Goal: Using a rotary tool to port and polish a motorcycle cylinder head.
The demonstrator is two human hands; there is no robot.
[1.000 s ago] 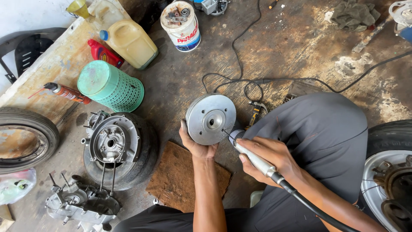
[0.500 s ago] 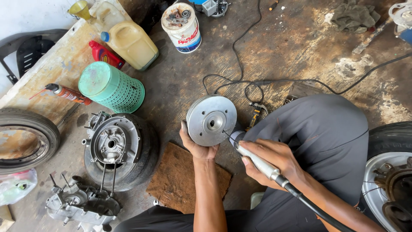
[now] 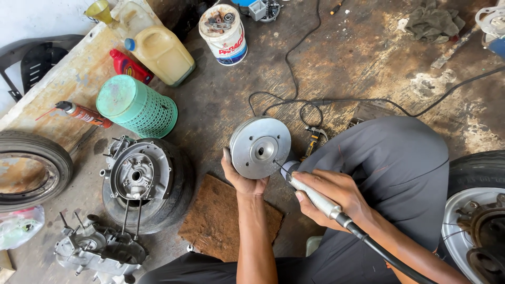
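Note:
My left hand (image 3: 243, 178) grips a round grey metal disc (image 3: 260, 147) from below, holding it face up above the floor. My right hand (image 3: 331, 197) holds a slim silver rotary tool handpiece (image 3: 314, 195) like a pen, a black flexible hose trailing from its back end. The tool's thin bit touches the disc's face near the lower right of the centre hole. My knee in grey trousers (image 3: 389, 168) lies under the right forearm.
An engine case (image 3: 138, 173) rests on a tyre at left, another casing part (image 3: 97, 250) below it. A green mesh basket (image 3: 138, 108), yellow jug (image 3: 160, 52), spray can (image 3: 81, 113), white bucket (image 3: 225, 32) and black cable (image 3: 294, 100) lie about. A wheel (image 3: 476, 221) sits right.
Almost nothing differs; both hands keep their grip, and the disc and tool tip have shifted only slightly.

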